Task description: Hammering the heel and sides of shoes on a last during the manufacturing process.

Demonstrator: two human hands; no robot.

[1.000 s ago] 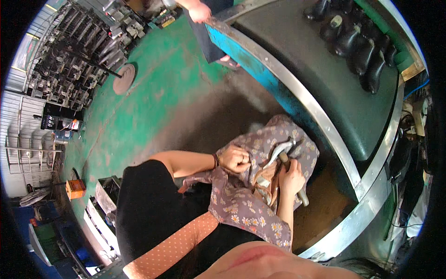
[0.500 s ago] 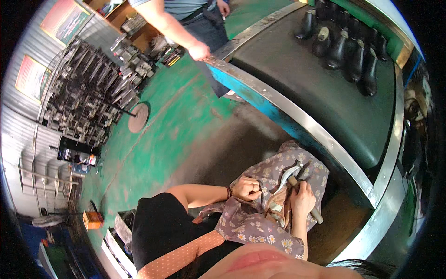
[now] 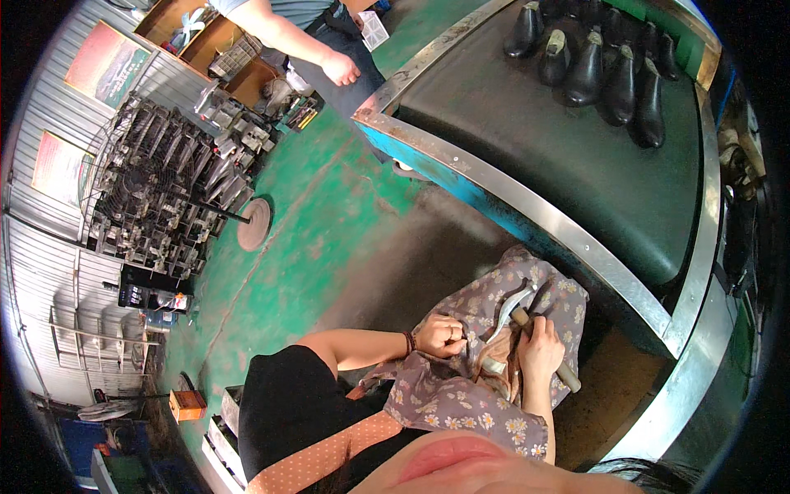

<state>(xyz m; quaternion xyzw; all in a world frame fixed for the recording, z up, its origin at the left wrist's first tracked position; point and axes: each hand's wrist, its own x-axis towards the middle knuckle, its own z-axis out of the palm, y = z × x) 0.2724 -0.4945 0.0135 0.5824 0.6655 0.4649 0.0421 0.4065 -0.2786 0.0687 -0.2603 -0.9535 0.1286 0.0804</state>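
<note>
My left hand (image 3: 440, 336) is curled into a fist over the flowered apron (image 3: 461, 416) on my lap; what is in it, if anything, is hidden. Opposite it, my right hand (image 3: 541, 350) wraps round a short, thick brown stick (image 3: 569, 379), whose ends stick out above and below the fingers. Between the hands lies a crumpled tan leather-like piece (image 3: 494, 366), partly covered by the right hand. A curved, pale metallic-looking piece (image 3: 504, 317) rests on the apron just beyond it; its kind is unclear.
A blue-sided conveyor with a metal rim (image 3: 568, 235) and dark belt (image 3: 527, 156) stands close on the right, bearing several black shoe lasts (image 3: 586, 74). Past its corner stands another person (image 3: 339, 67). A crowded rack (image 3: 148, 181) and a round stand base (image 3: 254, 224) are at the left.
The other person's hand has come away from the conveyor's corner, and a white item now shows by their other hand. The view has shifted slightly. My hands stay in nearly the same place.
</note>
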